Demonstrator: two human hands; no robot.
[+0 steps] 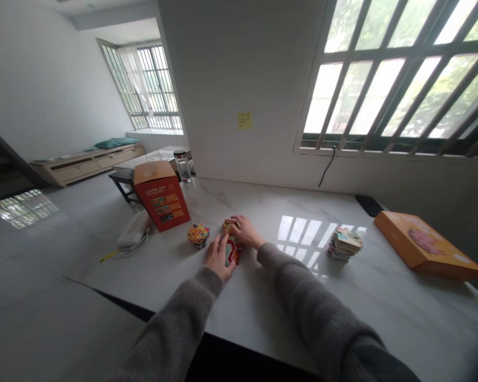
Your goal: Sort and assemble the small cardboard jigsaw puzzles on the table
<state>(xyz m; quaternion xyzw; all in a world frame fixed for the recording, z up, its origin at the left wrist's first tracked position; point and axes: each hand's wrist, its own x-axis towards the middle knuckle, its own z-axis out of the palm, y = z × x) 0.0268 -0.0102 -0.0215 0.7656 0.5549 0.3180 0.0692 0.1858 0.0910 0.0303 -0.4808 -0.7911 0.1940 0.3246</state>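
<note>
My left hand (220,257) and my right hand (246,231) close round a colourful stack of puzzle pieces (231,245) on the white marble table (271,297). The left hand cups its near side and the right hand curls over its far end. A second small pile of colourful pieces (198,234) lies just left of the hands. Another, taller stack of pieces (344,243) stands to the right, apart from both hands. Both arms wear grey knitted sleeves.
An orange-red puzzle box (162,195) stands upright at the table's left end, with a clear bottle (183,167) behind it. A flat orange box lid (427,245) lies at the right. A white charger with cable (134,234) rests near the left edge. Wall and barred window are behind.
</note>
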